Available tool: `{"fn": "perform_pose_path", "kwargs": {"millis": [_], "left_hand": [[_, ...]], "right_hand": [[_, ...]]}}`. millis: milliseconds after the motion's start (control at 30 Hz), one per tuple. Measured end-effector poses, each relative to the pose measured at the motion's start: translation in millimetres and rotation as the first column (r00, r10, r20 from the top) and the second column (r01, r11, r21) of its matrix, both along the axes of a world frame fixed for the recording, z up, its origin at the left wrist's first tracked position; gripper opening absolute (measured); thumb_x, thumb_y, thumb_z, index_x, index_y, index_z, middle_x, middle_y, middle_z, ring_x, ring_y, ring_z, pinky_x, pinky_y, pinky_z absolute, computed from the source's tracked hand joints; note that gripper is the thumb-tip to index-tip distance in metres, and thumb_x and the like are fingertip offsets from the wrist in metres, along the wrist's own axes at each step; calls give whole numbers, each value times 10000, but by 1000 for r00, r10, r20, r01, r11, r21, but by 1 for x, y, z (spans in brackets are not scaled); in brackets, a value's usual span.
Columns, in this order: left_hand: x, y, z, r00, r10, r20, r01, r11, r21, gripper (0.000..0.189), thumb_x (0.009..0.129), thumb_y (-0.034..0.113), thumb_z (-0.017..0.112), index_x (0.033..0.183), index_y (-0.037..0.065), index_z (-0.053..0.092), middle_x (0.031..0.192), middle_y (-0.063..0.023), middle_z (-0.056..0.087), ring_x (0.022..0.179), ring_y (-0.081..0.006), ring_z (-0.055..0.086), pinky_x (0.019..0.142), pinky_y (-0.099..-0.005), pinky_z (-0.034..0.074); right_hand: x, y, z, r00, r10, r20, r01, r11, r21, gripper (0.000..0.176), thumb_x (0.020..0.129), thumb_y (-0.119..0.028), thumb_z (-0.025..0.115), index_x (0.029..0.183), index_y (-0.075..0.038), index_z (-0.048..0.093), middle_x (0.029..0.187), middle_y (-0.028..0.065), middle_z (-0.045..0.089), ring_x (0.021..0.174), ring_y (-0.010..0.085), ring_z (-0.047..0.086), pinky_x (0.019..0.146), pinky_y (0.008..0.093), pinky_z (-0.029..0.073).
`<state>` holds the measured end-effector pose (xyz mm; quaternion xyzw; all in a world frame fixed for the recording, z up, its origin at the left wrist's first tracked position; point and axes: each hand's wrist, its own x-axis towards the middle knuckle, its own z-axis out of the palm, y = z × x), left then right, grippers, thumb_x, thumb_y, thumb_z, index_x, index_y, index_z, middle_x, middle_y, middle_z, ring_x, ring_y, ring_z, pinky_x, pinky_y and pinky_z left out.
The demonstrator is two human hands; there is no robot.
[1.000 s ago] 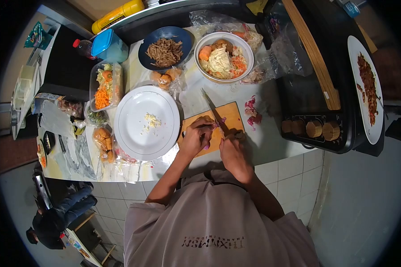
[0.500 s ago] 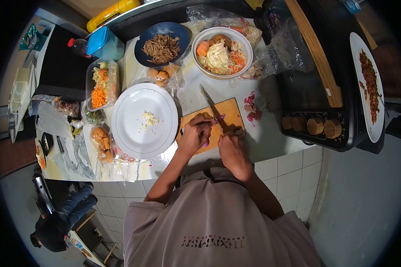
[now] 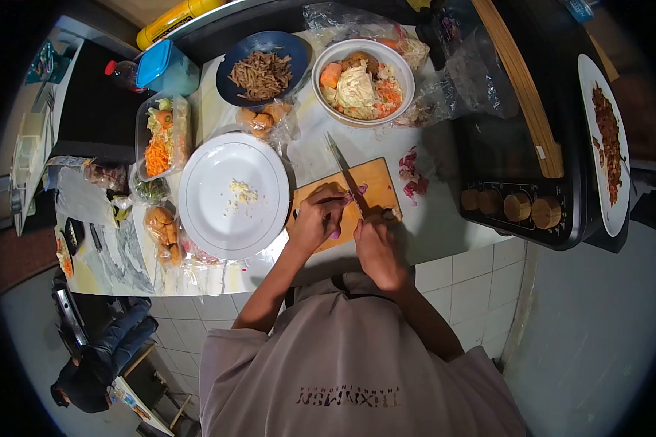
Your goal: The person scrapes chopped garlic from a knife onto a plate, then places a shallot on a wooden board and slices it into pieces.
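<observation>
A knife (image 3: 337, 155) is gripped by its handle in my right hand (image 3: 377, 249), its blade pointing away across the wooden cutting board (image 3: 381, 182). Just left of the blade, the bent fingers of my left hand (image 3: 315, 221) press on a shallot (image 3: 335, 234), which they mostly cover. Small purple shallot pieces (image 3: 361, 190) lie against the blade. Partly behind my right hand, a pale piece I cannot identify rests at the board's right edge. Reddish shallot peels (image 3: 413, 176) are scattered on the counter to the right.
A white plate (image 3: 204, 171) with chopped pale bits stands left of the board. Beyond are a blue plate (image 3: 229, 86) of brown strips and a white bowl (image 3: 321, 91) of mixed food. A black oven (image 3: 488, 146) borders the right. Someone in dark clothes (image 3: 87, 379) is at lower left.
The knife has shifted slightly, with its blade now lying closer to the shallot pieces. My left hand stays in about the same place, and the whole view has moved a little.
</observation>
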<state>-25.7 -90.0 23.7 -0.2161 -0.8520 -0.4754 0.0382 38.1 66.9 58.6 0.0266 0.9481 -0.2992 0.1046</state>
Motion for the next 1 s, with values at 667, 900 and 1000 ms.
{"fn": "perform_pose_path", "kwargs": {"millis": [667, 900, 1000], "left_hand": [[-1, -2, 8, 996, -34, 85, 38, 998, -43, 268, 690, -94, 654, 932, -7, 730, 950, -127, 688, 874, -317, 659, 777, -376, 543], [-3, -1, 9, 998, -10, 57, 9, 1000, 10, 205, 784, -29, 662, 951, 45, 755, 875, -88, 690, 726, -267, 680, 659, -344, 546], [-1, 1, 11, 998, 3, 64, -5, 1000, 30, 243, 699, -92, 666, 915, -3, 733, 883, -131, 676, 784, -310, 658, 690, -365, 536]], "right_hand": [[0, 3, -21, 995, 101, -17, -89, 936, 340, 261, 1006, -254, 501, 914, -12, 527, 675, 168, 669, 626, 331, 701, 527, 410, 569], [7, 19, -19, 989, 138, -53, -105, 910, 400, 273, 981, -282, 554, 865, -40, 508, 638, 163, 658, 611, 337, 694, 517, 418, 563], [12, 24, -24, 983, 173, -59, -134, 901, 412, 272, 984, -276, 545, 873, -29, 513, 638, 162, 662, 609, 331, 695, 514, 415, 560]]}}
